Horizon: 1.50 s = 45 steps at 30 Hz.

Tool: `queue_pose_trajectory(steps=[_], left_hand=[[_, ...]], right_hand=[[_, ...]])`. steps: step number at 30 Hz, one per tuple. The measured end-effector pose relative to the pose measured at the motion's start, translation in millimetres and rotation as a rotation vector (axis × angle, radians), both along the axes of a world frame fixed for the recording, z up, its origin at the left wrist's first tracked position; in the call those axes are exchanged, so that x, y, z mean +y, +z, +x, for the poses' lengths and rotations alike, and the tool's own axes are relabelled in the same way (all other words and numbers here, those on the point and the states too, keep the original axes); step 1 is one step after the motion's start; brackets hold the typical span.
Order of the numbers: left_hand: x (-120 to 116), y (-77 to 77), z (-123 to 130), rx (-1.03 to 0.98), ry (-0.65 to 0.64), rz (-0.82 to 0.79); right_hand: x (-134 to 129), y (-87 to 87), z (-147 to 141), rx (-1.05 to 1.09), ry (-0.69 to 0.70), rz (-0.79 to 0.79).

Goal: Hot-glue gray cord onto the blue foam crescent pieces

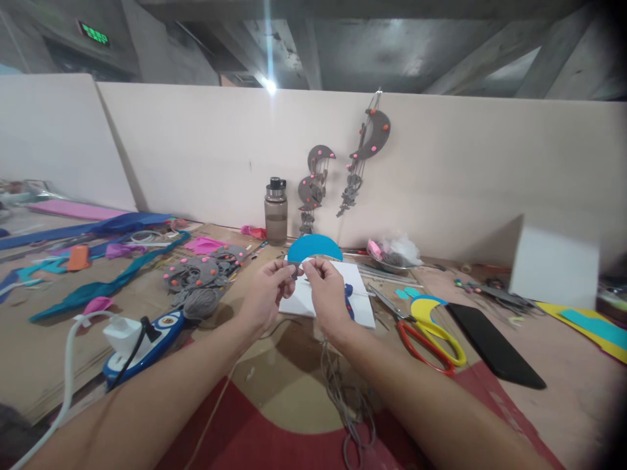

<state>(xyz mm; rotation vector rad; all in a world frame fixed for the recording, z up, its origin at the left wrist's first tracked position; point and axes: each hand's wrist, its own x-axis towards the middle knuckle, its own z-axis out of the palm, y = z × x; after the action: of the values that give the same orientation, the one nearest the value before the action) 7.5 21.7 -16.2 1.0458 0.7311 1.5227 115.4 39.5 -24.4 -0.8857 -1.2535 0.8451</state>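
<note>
My left hand [273, 289] and my right hand [326, 292] meet over a white board [362, 313], both pinched at the fingertips. A small grey bit shows between them, apparently yarn; its exact shape is hidden by the fingers. Loose grey yarn [343, 398] dangles in loops below my right wrist. Just beyond the fingers lies a blue felt round [315, 247], partly covered. A dark blue tool [349, 300] with a white tip lies on the board, half hidden behind my right hand. Scissors [421, 333] with red and yellow handles rest to the right.
A black phone [494, 344] lies right of the scissors. Left are a power strip [147, 346], a grey yarn ball [202, 303] and dotted grey felt pieces [196, 274]. A water bottle [276, 212] stands behind. Grey moon hangings [375, 136] hang on the partition.
</note>
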Motion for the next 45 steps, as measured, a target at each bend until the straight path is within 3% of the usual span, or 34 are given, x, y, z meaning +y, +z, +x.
queue_pose_trajectory(steps=[8, 16, 24, 28, 31, 45], left_hand=[[5, -1.0, -2, -0.065, -0.102, -0.008], [15, -7.9, -7, -0.122, -0.257, -0.065], [18, -17.6, -3, -0.148, -0.141, -0.051], [16, -16.4, 1, -0.107, -0.117, 0.012], [13, -12.9, 4, -0.083, -0.03, 0.011], [9, -9.1, 2, 0.094, 0.09, 0.024]], right_hand=[[0, 7.0, 0, 0.077, 0.09, -0.119], [-6, 10.7, 0, 0.041, 0.144, -0.128], [-5, 4.3, -1, 0.035, 0.155, -0.084], [-6, 5.8, -1, 0.009, 0.179, -0.052], [-8, 6.6, -1, -0.01, 0.188, -0.037], [-9, 4.2, 0, -0.171, 0.009, -0.01]])
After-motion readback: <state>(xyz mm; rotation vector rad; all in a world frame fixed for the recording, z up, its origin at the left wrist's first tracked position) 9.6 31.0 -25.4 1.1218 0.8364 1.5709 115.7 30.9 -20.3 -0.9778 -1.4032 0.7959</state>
